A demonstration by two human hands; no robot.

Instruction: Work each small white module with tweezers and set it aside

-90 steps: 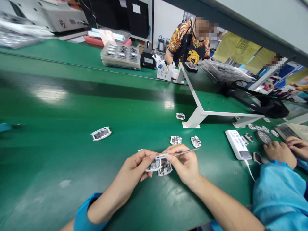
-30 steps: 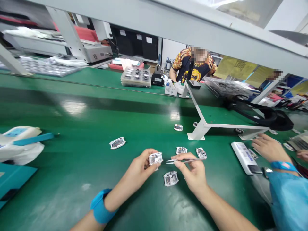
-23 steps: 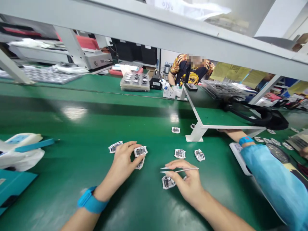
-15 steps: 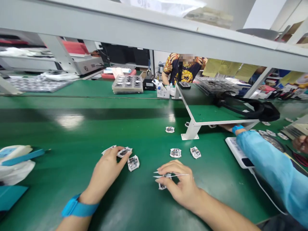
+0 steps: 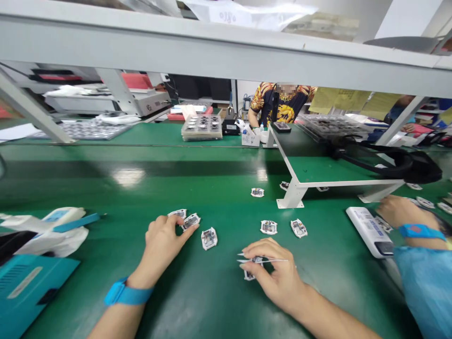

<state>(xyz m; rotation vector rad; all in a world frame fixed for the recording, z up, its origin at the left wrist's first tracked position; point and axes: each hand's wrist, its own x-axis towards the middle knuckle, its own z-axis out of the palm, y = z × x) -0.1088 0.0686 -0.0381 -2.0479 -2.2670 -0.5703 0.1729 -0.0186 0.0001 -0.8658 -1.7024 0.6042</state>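
My left hand [image 5: 163, 247], wearing a blue wristband [image 5: 129, 293], pinches a small white watch case [image 5: 191, 221] with electronics inside, at the green tabletop. A second watch case [image 5: 177, 213] lies against it on the far left, partly behind my fingers. To the right of that hand sits a loose watch case [image 5: 209, 238]. My right hand [image 5: 273, 270] grips white-tipped tweezers [image 5: 278, 260], their points directed left. Beneath the tweezers is another watch case [image 5: 250, 274], partly covered by my fingers; whether they touch it I cannot tell.
More watch cases [image 5: 269, 227] lie beyond my right hand. A low green-topped stand [image 5: 332, 169] carries a black strapped device [image 5: 374, 155]. A white power bank [image 5: 370, 231] lies near a co-worker's hand [image 5: 406, 214]. At left are a teal box [image 5: 35, 287] and a white-and-blue tool [image 5: 63, 226].
The view has swung left. My left hand has shifted its case slightly left, uncovering more of the one behind. The co-worker's hand has come out from under the stand. My right hand looks unchanged.
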